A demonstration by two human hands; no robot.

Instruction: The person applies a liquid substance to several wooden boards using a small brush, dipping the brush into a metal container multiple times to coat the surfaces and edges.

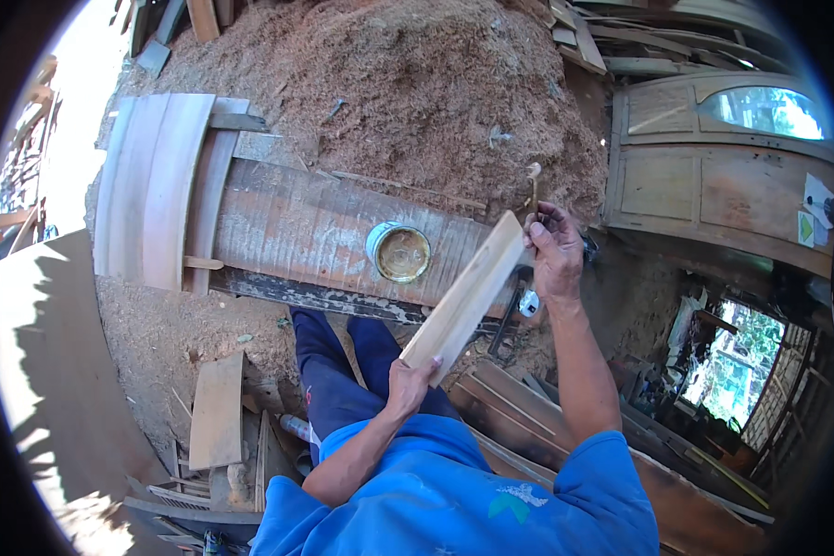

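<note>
My left hand (412, 382) is closed around the near end of a pale wooden board (468, 295), which slants up and away to the right above the bench. Beside the board's far end, my right hand (556, 255) pinches a slim brown brush-like tool (533, 190). Its pale rounded end points away from me; my fingers hide the other end, so I cannot tell whether it touches the board. An open white tin (401, 252) with a yellowish-brown inside stands on the worn wooden bench (287, 218), left of the board.
Pale planks (162, 185) lie across the bench's left end. A large sawdust heap (408, 83) rises beyond it. A wooden door panel (695, 181) is at the right, with long boards (519, 417) below. Offcuts (216, 412) lean at the lower left.
</note>
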